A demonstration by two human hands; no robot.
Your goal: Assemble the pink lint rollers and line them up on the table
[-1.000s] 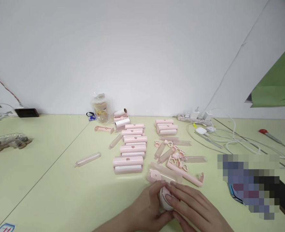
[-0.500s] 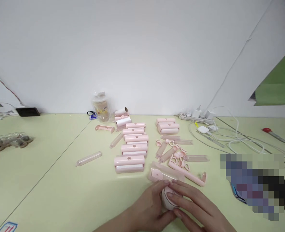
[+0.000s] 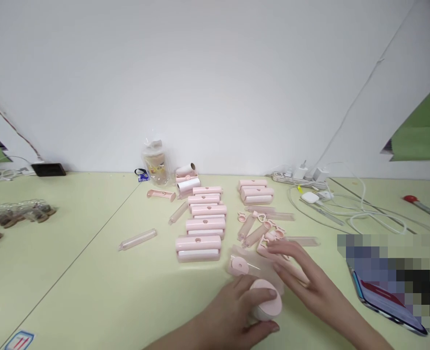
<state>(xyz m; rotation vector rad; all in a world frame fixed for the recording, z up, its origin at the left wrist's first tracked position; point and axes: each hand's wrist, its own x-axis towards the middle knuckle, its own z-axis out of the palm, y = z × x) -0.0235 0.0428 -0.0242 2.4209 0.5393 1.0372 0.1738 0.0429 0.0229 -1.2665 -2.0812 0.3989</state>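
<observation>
My left hand [image 3: 236, 311] is closed round a short white roll with a pink round end [image 3: 267, 300], its thumb lying across that end. My right hand [image 3: 304, 274] is off the roll, fingers apart and stretched over a pink curved frame [image 3: 295, 270] and small pink parts [image 3: 273, 236]; whether it touches them I cannot tell. Just beyond my left hand lies a clear cover with a pink round end piece [image 3: 240, 265]. Several pink roller units with white rolls [image 3: 198, 247] stand in a column at the middle.
Clear tubes [image 3: 138, 239] lie about. Two pink units [image 3: 257, 195] sit farther back. A bagged cup [image 3: 156, 165] stands by the wall. White cables [image 3: 368, 214], a phone [image 3: 389, 301] and a red-handled tool [image 3: 421, 205] are at the right; glass domes [image 3: 16, 212] are at the left.
My right hand has let go of the roll and moved forward and right over the pink parts. The roll has turned so its pink end faces up in my left hand.
</observation>
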